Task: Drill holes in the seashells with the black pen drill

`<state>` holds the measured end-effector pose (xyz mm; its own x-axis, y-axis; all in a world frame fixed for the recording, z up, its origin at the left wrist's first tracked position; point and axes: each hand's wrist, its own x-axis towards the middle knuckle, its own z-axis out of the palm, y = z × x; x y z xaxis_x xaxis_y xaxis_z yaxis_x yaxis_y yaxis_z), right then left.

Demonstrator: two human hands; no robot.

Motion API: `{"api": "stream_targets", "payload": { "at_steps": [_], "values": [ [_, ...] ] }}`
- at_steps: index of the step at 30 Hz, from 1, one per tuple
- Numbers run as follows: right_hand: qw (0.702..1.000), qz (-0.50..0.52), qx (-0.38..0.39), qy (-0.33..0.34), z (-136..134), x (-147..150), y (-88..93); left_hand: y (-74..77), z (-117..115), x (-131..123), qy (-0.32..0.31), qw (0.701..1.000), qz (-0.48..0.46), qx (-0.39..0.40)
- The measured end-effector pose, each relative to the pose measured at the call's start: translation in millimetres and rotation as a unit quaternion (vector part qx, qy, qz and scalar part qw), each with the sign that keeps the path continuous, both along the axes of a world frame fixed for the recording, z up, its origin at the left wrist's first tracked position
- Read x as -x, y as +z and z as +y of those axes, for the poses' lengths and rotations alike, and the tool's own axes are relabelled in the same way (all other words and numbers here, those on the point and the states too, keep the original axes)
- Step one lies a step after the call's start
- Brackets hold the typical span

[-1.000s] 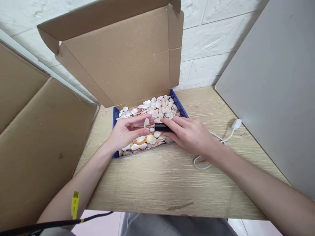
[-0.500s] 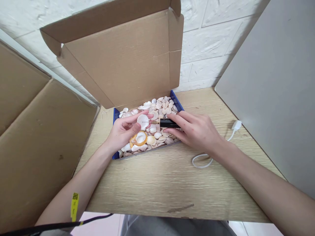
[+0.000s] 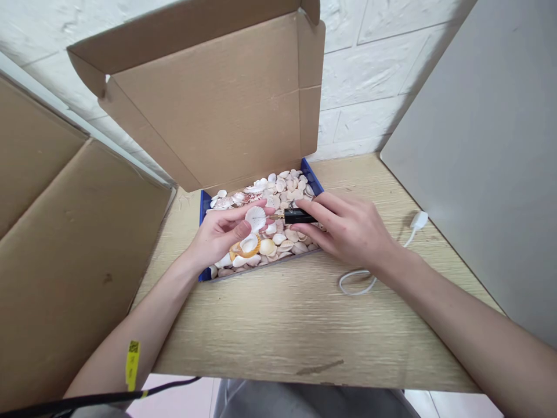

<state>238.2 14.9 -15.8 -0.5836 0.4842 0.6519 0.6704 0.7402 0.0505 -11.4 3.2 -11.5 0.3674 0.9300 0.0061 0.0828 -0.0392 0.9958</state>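
Note:
My left hand (image 3: 220, 232) pinches a white scallop shell (image 3: 255, 217) between thumb and fingers, held face up over the box. My right hand (image 3: 348, 229) grips a small black tool (image 3: 298, 216) whose thin metal tip points left and touches the shell's right edge. Both hands hover above a blue-walled cardboard box (image 3: 202, 209) filled with several pale seashells (image 3: 282, 186). An orange-rimmed shell (image 3: 246, 247) lies just below my left thumb.
The box's brown lid (image 3: 217, 98) stands upright behind the shells. A large cardboard sheet (image 3: 65, 244) leans at the left, a grey panel (image 3: 487, 145) at the right. A white cable with plug (image 3: 418, 220) lies on the wooden table (image 3: 282, 325) near my right wrist.
The shell was lifted and turned face up in my left hand. My right hand drew the black tool slightly right, then brought its tip back against the shell.

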Motion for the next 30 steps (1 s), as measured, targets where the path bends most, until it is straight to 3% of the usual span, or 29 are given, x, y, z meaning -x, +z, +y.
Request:
{"api": "stream_targets", "payload": {
  "at_steps": [10,12,18,21,24,30],
  "values": [
    [0.991,0.054,-0.123,0.01,0,-3,3.7,10.3,-1,-4,-0.043,0.998,0.052,0.011],
    [0.993,0.047,-0.104,0.007,0,-3,2.7,9.0,-1,-3,-0.048,0.997,0.052,0.016],
    [0.995,0.016,0.086,-0.045,-3,0,-1.2,10.9,-1,-6,-0.026,0.999,0.027,0.016],
    [0.989,0.007,0.133,-0.059,-5,2,-2.0,12.9,-1,-7,-0.006,0.999,0.041,-0.005],
    [0.989,-0.001,0.137,-0.059,-5,3,-1.9,13.0,-1,-8,0.004,0.999,0.046,-0.003],
    [0.996,-0.026,0.07,-0.041,-2,-2,3.8,10.4,-1,-8,0.007,0.999,0.027,0.018]
  ]
}}
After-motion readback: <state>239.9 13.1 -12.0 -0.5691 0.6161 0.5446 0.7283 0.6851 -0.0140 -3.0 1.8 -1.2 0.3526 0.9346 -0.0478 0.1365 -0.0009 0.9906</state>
